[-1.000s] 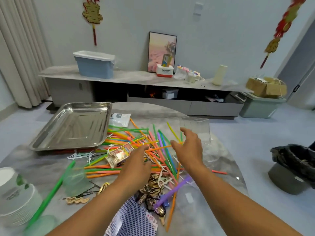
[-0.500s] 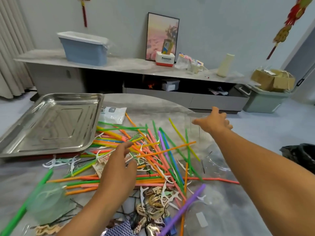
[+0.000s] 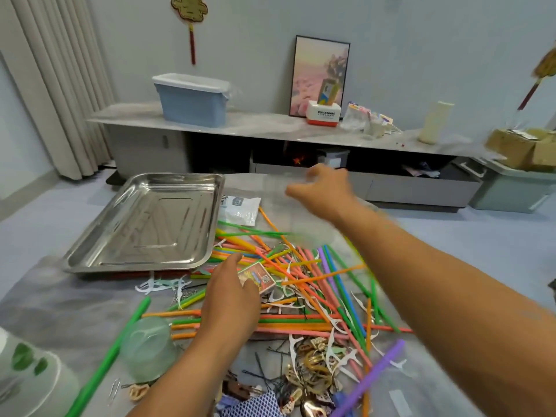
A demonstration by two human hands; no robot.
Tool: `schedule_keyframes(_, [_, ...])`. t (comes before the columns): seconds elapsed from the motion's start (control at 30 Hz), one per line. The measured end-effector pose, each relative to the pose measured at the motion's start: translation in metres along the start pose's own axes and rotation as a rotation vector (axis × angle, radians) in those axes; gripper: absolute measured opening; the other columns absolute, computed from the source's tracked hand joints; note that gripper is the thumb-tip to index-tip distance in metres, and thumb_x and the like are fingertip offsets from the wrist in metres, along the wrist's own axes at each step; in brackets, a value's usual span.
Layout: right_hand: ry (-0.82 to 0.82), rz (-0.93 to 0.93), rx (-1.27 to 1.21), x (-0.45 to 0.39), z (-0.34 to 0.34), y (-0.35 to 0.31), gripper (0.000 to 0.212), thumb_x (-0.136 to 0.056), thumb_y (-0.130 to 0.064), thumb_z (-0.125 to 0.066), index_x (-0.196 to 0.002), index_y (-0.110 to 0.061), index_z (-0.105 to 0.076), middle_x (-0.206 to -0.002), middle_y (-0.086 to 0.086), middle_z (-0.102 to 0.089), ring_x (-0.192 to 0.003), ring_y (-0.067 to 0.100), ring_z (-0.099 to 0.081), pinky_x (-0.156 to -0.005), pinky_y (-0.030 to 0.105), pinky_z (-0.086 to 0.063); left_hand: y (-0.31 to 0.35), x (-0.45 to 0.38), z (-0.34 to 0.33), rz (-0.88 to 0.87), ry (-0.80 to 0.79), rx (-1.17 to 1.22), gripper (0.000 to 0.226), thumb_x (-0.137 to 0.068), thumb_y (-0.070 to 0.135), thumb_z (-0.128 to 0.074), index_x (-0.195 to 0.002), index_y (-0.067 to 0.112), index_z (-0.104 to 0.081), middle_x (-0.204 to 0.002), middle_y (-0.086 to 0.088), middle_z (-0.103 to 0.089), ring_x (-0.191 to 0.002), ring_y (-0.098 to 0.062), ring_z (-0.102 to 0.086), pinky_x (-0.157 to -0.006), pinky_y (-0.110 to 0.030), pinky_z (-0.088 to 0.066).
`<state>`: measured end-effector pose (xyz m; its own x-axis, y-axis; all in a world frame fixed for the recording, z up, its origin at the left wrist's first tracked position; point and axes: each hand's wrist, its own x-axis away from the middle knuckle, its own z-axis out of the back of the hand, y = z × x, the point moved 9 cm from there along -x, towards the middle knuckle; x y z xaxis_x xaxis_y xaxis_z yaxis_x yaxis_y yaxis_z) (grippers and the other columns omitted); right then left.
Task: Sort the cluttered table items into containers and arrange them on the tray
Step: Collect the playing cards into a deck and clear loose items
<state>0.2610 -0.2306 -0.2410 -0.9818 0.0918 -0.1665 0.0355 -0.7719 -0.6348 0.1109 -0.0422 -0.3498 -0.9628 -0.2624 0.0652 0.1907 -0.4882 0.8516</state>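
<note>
1. A clear container, blurred, is gripped by the right hand with curled fingers, above the table's far edge.
2. The left hand is held over the heap of coloured straws mid-table, fingers loosely spread, nothing gripped; a small printed box lies just beside its fingertips.
3. The steel tray is set at the far left corner.

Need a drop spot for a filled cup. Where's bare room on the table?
Free: the tray floor is bare; so is the table strip between the tray's near rim and the green cup. Crowded: the straws spread from the tray's right edge, and the left hand hovers over them.
</note>
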Motion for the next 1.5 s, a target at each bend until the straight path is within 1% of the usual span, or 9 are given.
schedule_keyframes(0.2, [-0.019,0.009,0.174,0.03,-0.08,-0.037,0.058,-0.088,-0.059,-0.062,-0.132,-0.021,-0.054,-0.136,0.009,-0.038,-0.124,0.037,-0.043,-0.096,0.046,-0.041,-0.006,0.0,0.005,0.025,0.008,-0.033,0.059,-0.101,0.018,-0.049,-0.157,0.025,-0.032,-0.155,0.0,-0.041,-0.123,-0.026,-0.054,-0.105,-0.044,-0.046])
schedule_keyframes(0.4, [-0.06,-0.024,0.075,0.025,-0.067,-0.017,0.077,-0.089,-0.081,-0.034,-0.143,-0.028,-0.048,-0.144,0.01,-0.05,-0.13,0.037,-0.049,-0.103,0.051,-0.037,-0.001,-0.003,-0.001,0.011,-0.01,-0.034,0.061,-0.1,0.017,-0.051,-0.157,0.024,-0.032,-0.159,0.0,-0.038,-0.134,-0.022,-0.048,-0.108,-0.038,-0.041])
schedule_keyframes(0.53, [-0.027,-0.147,0.085,0.001,-0.018,0.048,0.044,-0.1,-0.05,-0.036,-0.1,-0.015,-0.062,-0.118,0.017,-0.067,-0.111,0.037,-0.061,-0.089,0.042,-0.044,-0.004,-0.002,-0.004,0.019,-0.024,-0.041,0.06,-0.1,0.015,-0.051,-0.156,0.024,-0.034,-0.159,-0.001,-0.039,-0.137,-0.023,-0.045,-0.111,-0.04,-0.039])
schedule_keyframes(0.63, [-0.071,-0.347,0.241,-0.011,0.014,0.129,0.027,-0.097,-0.019,-0.047,-0.112,-0.007,-0.065,-0.124,0.022,-0.064,-0.116,0.037,-0.061,-0.099,0.04,-0.05,0.0,-0.001,-0.002,0.002,-0.015,-0.045,0.058,-0.1,0.016,-0.052,-0.155,0.024,-0.035,-0.158,-0.001,-0.04,-0.136,-0.025,-0.046,-0.11,-0.041,-0.039])
schedule_keyframes(0.83, [-0.324,-0.523,0.586,0.0,0.034,0.223,0.039,-0.106,-0.01,-0.033,-0.137,0.0,-0.054,-0.146,0.019,-0.052,-0.132,0.032,-0.051,-0.107,0.033,-0.039,0.006,-0.005,-0.006,-0.023,-0.045,-0.071,0.06,-0.101,0.016,-0.049,-0.157,0.026,-0.032,-0.159,-0.002,-0.037,-0.134,-0.03,-0.048,-0.111,-0.046,-0.04])
schedule_keyframes(1.0, [-0.432,-0.458,0.548,0.002,0.011,0.222,0.035,-0.107,-0.016,-0.038,-0.129,-0.003,-0.061,-0.139,0.017,-0.057,-0.124,0.03,-0.056,-0.109,0.036,-0.041,-0.002,-0.008,-0.003,0.01,-0.068,-0.084,0.06,-0.103,0.017,-0.047,-0.159,0.028,-0.028,-0.156,-0.005,-0.041,-0.131,-0.037,-0.051,-0.109,-0.048,-0.043])
schedule_keyframes(1.13, [-0.494,-0.293,0.521,0.006,-0.023,0.18,0.02,-0.104,-0.011,-0.042,-0.108,-0.006,-0.061,-0.131,0.02,-0.061,-0.106,0.03,-0.058,-0.101,0.038,-0.047,-0.001,-0.006,0.001,-0.003,-0.051,-0.082,0.06,-0.104,0.019,-0.047,-0.159,0.028,-0.026,-0.164,0.002,-0.027,-0.149,-0.021,-0.031,-0.118,-0.039,-0.03])
schedule_keyframes(1.3, [-0.268,-0.216,0.567,-0.011,0.006,0.177,0.039,-0.093,-0.008,-0.063,-0.132,-0.006,-0.062,-0.135,0.015,-0.06,-0.12,0.034,-0.058,-0.103,0.04,-0.05,0.001,-0.005,-0.001,-0.017,-0.058,-0.05,0.059,-0.104,0.018,-0.048,-0.158,0.028,-0.029,-0.163,0.002,-0.029,-0.142,-0.027,-0.041,-0.115,-0.045,-0.036])
schedule_keyframes(1.5, [-0.42,-0.389,0.291,-0.004,-0.005,0.193,0.1,-0.075,-0.021,-0.091,-0.156,-0.011,-0.033,-0.148,0.018,-0.046,-0.119,0.035,-0.055,-0.098,0.044,-0.054,-0.006,-0.013,0.005,0.001,-0.021,-0.056,0.059,-0.103,0.02,-0.049,-0.158,0.03,-0.03,-0.164,0.004,-0.029,-0.148,-0.019,-0.03,-0.117,-0.039,-0.031])
